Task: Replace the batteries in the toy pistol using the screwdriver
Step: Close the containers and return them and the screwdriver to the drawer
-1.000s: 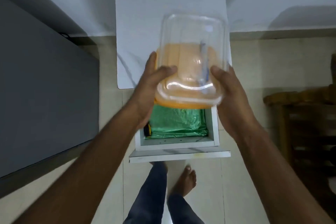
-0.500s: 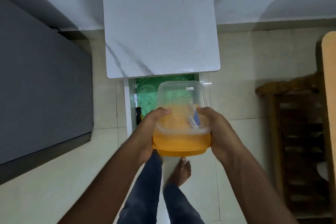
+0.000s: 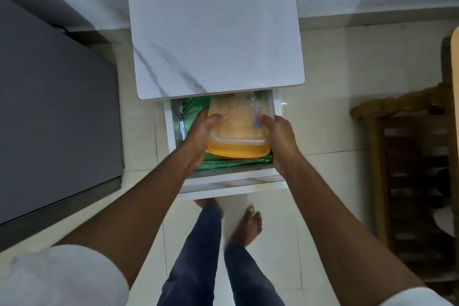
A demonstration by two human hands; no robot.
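A clear plastic box with an orange lid [image 3: 238, 131] sits upside down in the open white drawer [image 3: 233, 179], on green plastic [image 3: 231, 163]. Something blue and slim shows blurred inside the box [image 3: 257, 119]. My left hand [image 3: 201, 134] grips the box's left side with the thumb on top. My right hand [image 3: 278, 136] grips its right side, thumb also on top. No toy pistol is visible.
The drawer belongs to a small white marble-look table [image 3: 213, 27] against the wall. A grey cabinet [image 3: 49, 112] stands to the left and a wooden chair [image 3: 409, 156] to the right. My bare feet [image 3: 248, 226] stand on the tiled floor below the drawer.
The box was held high over the table top, then came down toward me. Now both hands have lowered it into the open drawer.
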